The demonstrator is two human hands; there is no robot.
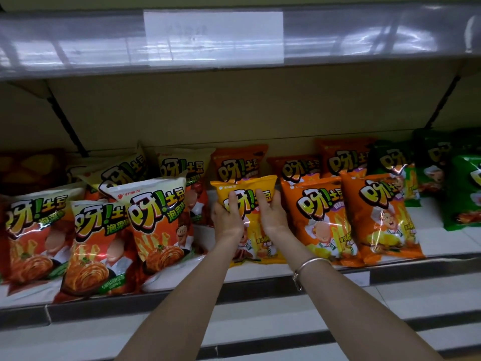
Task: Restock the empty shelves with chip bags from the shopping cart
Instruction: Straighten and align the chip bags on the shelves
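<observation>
Holding one yellow chip bag (248, 204) with both hands here, standing it upright at the front of the shelf (442, 243). The left hand (227, 217) grips the bag's left edge and the right hand (273, 217) grips its right edge. The left fingers (233, 201) curl over the front of the pack right on the big logo, and the right fingers (262, 199) do the same a bit further over, so the print shows in the narrow gap between them. Both sets of fingers are snug on the bag, not spread wide. The bottom of the bag sits on the shelf below the wrists, close to the front lip.

Just left of the left fingers is a bunch of white-and-red bags (156, 220), the nearest one almost touching that hand, with more of them leaning further left. Just right of the right fingers are two orange bags (315, 217) standing side by side, and the closer one sits right up beside the yellow one. Past the fingertips, towards the back, there's another row of orange packs (239, 162). Way off to the right of the right fingers are some green bags (466, 191).

There's a silver bracelet (309, 267) on the right wrist. High above the fingers runs the upper shelf (78, 48) with a shiny clear strip and a white label (214, 35) that's too blurry to read.
</observation>
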